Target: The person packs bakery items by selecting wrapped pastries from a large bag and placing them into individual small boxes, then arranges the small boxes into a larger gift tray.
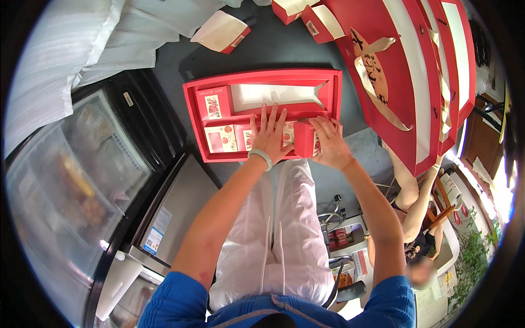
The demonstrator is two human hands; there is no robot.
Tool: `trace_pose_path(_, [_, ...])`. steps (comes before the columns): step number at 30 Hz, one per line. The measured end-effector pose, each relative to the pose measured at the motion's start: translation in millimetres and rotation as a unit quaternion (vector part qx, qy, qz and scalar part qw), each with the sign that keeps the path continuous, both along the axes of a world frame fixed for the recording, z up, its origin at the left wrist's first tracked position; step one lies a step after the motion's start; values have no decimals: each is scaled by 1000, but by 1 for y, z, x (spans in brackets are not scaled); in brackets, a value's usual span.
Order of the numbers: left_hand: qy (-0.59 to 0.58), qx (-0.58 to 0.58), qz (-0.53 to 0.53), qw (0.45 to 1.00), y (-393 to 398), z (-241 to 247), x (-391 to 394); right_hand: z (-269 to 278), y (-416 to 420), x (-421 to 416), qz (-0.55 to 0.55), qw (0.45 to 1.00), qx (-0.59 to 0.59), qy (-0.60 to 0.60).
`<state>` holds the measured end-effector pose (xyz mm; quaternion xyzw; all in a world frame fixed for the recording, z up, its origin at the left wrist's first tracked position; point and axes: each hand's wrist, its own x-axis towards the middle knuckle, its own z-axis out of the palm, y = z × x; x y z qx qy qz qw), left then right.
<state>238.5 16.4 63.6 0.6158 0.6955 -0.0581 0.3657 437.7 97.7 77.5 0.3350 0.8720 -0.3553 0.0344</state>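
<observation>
Before me lies an open red gift box (337, 102) with compartments. Small printed cartons line its near row, among them a cream-and-pink carton (220, 139) at the left end. A red carton (211, 104) fills the left part of the far row, beside a white-lined hollow (262, 95). My left hand (270, 133), with a pale bangle (262, 158) at the wrist, rests fingers spread over the near-row cartons. My right hand (331, 141) grips a small red carton (303, 137) at the right of that row. This carton stands higher than its neighbours; its underside is hidden.
Tall red gift bags (393, 74) with ribbon handles stand at the right. Small open red cartons (223, 30) lie beyond the box. At left are a glass-lidded freezer (74, 176) and white cloth (135, 33). Another person's legs (410, 201) show at lower right.
</observation>
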Motion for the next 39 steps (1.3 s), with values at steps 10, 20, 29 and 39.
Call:
trace_pose_path(10, [-1, 5, 41, 999, 2, -6, 11, 1, -2, 0, 19, 995, 71, -62])
trace_pose_path(20, [4, 5, 46, 999, 0, -12, 11, 2, -14, -9, 28, 981, 143, -131])
trace_pose_path(29, [3, 13, 44, 999, 1, -11, 10, -8, -20, -23, 40, 969, 153, -193])
trace_pose_path(39, [0, -17, 38, 999, 15, 3, 11, -4, -16, -16, -26, 990, 61, -122])
